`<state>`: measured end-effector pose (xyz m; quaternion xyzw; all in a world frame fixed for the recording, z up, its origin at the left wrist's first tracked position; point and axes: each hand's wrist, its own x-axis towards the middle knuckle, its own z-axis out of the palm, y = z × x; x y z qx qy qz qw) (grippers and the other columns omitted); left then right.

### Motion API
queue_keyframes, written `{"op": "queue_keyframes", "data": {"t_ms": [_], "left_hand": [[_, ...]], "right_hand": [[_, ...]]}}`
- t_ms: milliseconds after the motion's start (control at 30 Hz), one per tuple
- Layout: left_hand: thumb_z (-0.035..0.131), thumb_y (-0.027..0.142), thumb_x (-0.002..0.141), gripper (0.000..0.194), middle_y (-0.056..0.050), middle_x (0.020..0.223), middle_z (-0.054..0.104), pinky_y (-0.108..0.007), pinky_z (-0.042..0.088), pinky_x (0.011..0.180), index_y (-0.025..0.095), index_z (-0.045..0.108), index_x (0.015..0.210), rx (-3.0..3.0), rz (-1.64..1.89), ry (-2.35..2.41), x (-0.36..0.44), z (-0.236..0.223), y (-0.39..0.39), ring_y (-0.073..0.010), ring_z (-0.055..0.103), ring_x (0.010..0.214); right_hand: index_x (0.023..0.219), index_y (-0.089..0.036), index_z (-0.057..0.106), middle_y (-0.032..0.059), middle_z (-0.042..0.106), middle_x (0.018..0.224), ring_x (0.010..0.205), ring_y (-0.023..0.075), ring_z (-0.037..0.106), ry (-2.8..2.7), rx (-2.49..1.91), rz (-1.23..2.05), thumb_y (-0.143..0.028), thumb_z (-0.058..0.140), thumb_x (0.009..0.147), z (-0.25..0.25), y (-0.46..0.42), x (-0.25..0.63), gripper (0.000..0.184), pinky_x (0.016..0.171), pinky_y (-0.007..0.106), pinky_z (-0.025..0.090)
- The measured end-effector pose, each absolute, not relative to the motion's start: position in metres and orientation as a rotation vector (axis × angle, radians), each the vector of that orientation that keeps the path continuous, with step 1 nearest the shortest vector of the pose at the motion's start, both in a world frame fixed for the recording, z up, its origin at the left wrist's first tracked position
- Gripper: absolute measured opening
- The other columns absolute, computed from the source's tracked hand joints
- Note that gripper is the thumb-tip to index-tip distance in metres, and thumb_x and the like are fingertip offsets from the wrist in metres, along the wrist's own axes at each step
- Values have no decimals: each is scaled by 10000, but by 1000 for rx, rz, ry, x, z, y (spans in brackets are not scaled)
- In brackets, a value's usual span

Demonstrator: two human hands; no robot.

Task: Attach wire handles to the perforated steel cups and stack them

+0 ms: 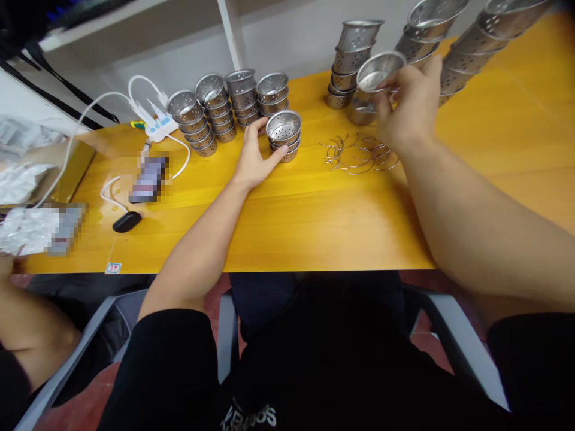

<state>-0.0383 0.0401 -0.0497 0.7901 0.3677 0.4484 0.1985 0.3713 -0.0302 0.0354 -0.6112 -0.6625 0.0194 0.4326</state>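
My left hand (259, 154) is wrapped round a short stack of perforated metal cups (284, 130) standing on the table, thumb in front and fingers behind. Farther right, my right hand (411, 105) pinches the rim of another metal cup (380, 70), which is tilted with its mouth towards me. Below that cup, part of a further metal cup (362, 111) shows; I cannot tell whether it is nested or apart. Several thin, curved metal wires (357, 154) lie loose on the table between my hands.
Stacked perforated cups (206, 114) stand at the back left, and taller stacks (353, 60) at the back right. A white power strip (160, 127) with cables, a phone (149, 179) and a black oval case (127, 222) lie left. Another person's arm (36, 311) is at the far left.
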Motion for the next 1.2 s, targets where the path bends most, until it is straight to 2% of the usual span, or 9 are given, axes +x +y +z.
{"op": "queue_keyframes", "data": {"t_ms": [100,167,233,333,500,700,933,1033,1200], "left_hand": [[957,1036,950,1232,-192,1976,565,-708,387,1683,411,486,1901,2204,1322,1058,-39,-39,36,-469,578,1897],[953,1040,947,1276,-161,2069,468,-694,311,1728,448,419,1943,2234,1379,1066,-37,-25,28,-470,446,1997],[906,1034,992,1259,-110,2132,389,-665,248,1759,488,348,1980,2308,1407,1055,-33,-9,15,-441,300,2077],[888,998,1031,1231,-63,2160,374,-640,206,1777,505,309,2000,2413,1380,1000,-25,7,-3,-416,217,2110],[833,1022,1032,1138,-112,2036,590,-717,136,1763,426,436,1916,2526,1229,950,-20,3,-3,-466,461,2002],[772,977,1087,1041,-146,1956,675,-693,153,1752,389,472,1893,2633,1152,919,-20,-3,2,-455,612,1889],[826,931,1086,1093,-134,1957,654,-755,226,1734,400,420,1950,2666,1142,837,-19,1,-6,-475,599,1908],[852,926,1069,1105,-140,1952,661,-771,233,1731,409,429,1949,2689,1154,847,-20,3,-9,-481,622,1884],[794,844,1139,928,-113,1924,695,-758,153,1741,440,492,1918,2703,1091,882,-17,13,-17,-463,636,1868]], "right_hand": [[1434,-197,892,323,697,1625,1530,505,729,-1682,-1346,-2,-432,687,1268,53,-47,355,353,1306,672,660],[1480,-301,903,269,720,1653,1579,533,686,-1761,-1250,29,-552,636,1283,62,-61,342,416,1301,729,657],[1538,-479,890,153,736,1729,1633,561,633,-1867,-1196,110,-736,547,1280,68,-77,324,500,1359,802,599],[1565,-536,899,126,766,1690,1631,560,658,-2026,-1085,225,-820,502,1270,71,-96,296,571,1437,840,544],[1552,-440,918,164,804,1573,1531,552,746,-2059,-860,337,-784,687,1229,52,-96,269,526,1378,841,618],[1744,-412,823,168,773,1572,1508,554,745,-2070,-738,333,-699,949,1087,37,-86,271,728,1378,816,623],[1606,-423,854,147,798,1597,1527,548,746,-2138,-813,350,-775,889,1156,41,-90,270,572,1357,819,633],[1594,-430,842,143,796,1594,1555,557,718,-2135,-861,325,-854,858,1156,43,-90,271,610,1378,845,613],[1554,-410,848,175,753,1649,1594,574,665,-2117,-863,276,-1022,815,1096,48,-91,275,765,1437,872,564]]}}
